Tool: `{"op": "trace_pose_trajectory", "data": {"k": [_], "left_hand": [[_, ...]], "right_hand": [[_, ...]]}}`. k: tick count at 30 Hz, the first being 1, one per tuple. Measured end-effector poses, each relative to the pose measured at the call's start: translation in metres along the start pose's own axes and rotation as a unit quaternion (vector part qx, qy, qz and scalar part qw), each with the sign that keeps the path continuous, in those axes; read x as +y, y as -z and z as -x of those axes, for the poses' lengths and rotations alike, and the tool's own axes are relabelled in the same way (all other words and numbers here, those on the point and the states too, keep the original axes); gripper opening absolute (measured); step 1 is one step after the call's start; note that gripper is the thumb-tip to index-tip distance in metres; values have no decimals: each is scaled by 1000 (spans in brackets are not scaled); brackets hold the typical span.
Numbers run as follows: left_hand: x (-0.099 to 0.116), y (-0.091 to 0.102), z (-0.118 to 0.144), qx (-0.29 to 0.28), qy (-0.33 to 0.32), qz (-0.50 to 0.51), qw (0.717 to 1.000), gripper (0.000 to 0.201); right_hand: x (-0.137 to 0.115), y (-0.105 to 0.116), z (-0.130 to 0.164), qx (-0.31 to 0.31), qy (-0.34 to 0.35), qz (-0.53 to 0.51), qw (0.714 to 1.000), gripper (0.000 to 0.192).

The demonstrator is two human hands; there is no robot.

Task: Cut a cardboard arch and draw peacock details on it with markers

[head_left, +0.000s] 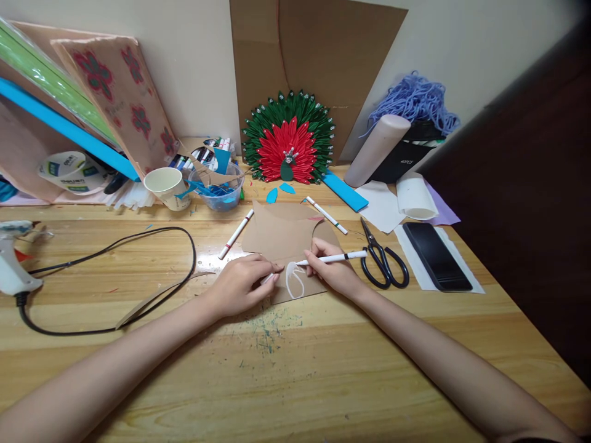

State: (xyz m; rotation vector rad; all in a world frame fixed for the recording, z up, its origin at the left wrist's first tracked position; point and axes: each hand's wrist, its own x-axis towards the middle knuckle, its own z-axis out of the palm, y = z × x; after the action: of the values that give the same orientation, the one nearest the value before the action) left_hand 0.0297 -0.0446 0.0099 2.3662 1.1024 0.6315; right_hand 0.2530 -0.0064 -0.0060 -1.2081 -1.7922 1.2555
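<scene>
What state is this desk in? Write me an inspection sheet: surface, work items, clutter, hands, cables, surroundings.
Surface: wooden table, dark specks and smears in front of the work.
Work items: brown cardboard with a white outline; white marker, tip at the drawing.
Clutter: scissors, phone, paper cup, bowl with blue scraps, two other markers.
Hands: right hand grips the marker; left hand rests at the cardboard, a small white piece showing by its fingers.
Cables: black cord of the glue gun loops across the table's left side.
Surroundings: red-and-green peacock, upright cardboard sheet, pale wall.
</scene>
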Motion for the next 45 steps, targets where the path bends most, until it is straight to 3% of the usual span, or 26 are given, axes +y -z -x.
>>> {"op": "trace_pose_trajectory", "data": {"k": [13,19,45], "left_hand": [[0,0,1,-2,4,6,1000,28],[0,0,0,-2,0,3,1000,28],[0,0,0,9,-8,5,1000,28]], "right_hand": [[2,0,1,24,2,30,999,30],[1,-1,0,7,-16,-18,1000,26],[2,-1,1,-10,-13,-10,1000,25]]}}
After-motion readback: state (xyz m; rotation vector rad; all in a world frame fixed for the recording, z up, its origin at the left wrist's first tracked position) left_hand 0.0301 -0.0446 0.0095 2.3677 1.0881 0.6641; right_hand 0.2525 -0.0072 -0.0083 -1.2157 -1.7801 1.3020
